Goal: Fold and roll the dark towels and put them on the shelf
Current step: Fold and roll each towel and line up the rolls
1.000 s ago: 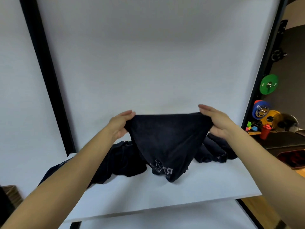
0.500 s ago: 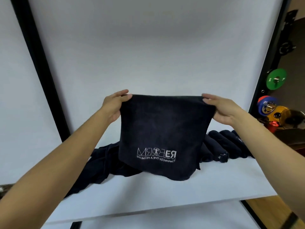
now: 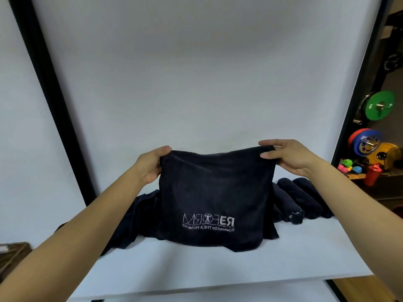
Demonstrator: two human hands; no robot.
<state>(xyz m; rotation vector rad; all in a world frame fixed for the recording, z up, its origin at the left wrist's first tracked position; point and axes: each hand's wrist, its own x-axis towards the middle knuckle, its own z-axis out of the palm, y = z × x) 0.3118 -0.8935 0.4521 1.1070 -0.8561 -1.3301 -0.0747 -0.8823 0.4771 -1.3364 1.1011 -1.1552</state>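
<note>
Above the white shelf (image 3: pixel 218 269), a dark towel (image 3: pixel 216 192) hangs spread between two hands. The left hand (image 3: pixel 150 165) pinches its upper left corner, fingers curled over the hem, and the right hand (image 3: pixel 285 156) pinches the upper right corner between thumb and fingers. Held by both top corners, the cloth falls flat and square, which probably serves to line up its edges before the next fold; its lower edge rests bunched on the shelf, so part of the weight is taken off the hands. The pale embroidered logo (image 3: pixel 209 222) reads mirrored, so the printed face seems to be turned away from the person.

To the right, just behind the hanging towel, several rolled towels (image 3: pixel 305 199) lie side by side on the shelf, likely the finished ones. To the left a loose heap of dark towels (image 3: pixel 139 216) trails toward the shelf's front edge, likely waiting their turn. Off the shelf at far right stand coloured weight plates (image 3: pixel 380 105) and a red bottle (image 3: pixel 373 174).

Compared with half a second ago, the towel is held lower and more of its bottom edge has settled on the shelf; the top hem sags a little more between the hands, whose grips on the corners are unchanged.
</note>
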